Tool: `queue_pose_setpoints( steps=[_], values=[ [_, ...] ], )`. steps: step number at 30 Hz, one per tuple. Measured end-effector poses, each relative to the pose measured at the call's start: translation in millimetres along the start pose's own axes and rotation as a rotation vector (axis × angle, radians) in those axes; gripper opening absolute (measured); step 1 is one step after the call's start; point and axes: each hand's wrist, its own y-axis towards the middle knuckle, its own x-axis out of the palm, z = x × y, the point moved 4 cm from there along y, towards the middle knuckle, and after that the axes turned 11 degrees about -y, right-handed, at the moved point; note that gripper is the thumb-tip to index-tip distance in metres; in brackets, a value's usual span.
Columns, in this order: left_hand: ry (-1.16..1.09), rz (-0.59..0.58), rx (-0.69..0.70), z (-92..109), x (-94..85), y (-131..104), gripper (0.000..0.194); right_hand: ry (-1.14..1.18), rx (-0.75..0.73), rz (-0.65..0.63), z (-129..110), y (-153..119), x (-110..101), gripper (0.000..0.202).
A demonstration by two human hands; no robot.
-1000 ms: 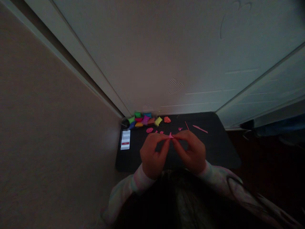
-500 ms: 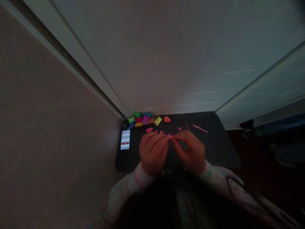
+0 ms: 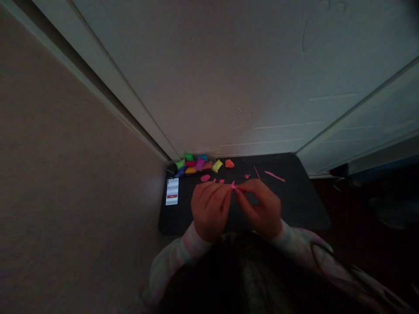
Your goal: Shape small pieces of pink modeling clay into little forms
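Between the fingertips of my left hand [image 3: 211, 207] and my right hand [image 3: 260, 205] is a small pink piece of modelling clay [image 3: 233, 185]. Both hands pinch it just above the dark table [image 3: 294, 205]. Just beyond my left knuckles lie a flattened pink clay lump [image 3: 205, 178] and a smaller pink clay bit [image 3: 221, 181], partly hidden. Another little pink clay piece [image 3: 247, 176] with a thin tail rests past my right fingers. To the right are a thin pink stick [image 3: 257, 172] and a pink modelling tool [image 3: 274, 176].
Colourful small packets [image 3: 199, 164] are piled at the table's back left, with a yellow packet [image 3: 217, 165] beside an orange clay lump [image 3: 229, 163]. A lit phone [image 3: 172, 191] lies at the left edge. A pale panel with a heart relief [image 3: 240, 117] stands behind the table.
My fingertips have shifted very slightly, and a little more of the pink clay shows between them. The things on the table have not moved.
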Motion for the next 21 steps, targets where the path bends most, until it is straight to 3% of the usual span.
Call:
queue_pose_setpoints(
  steps=[21],
  values=[
    [0.009,0.054,0.006,2.0,-3.0,1.7,0.015,0.057,0.020,0.013,-1.4,-0.7,-0.1,0.009]
  ],
)
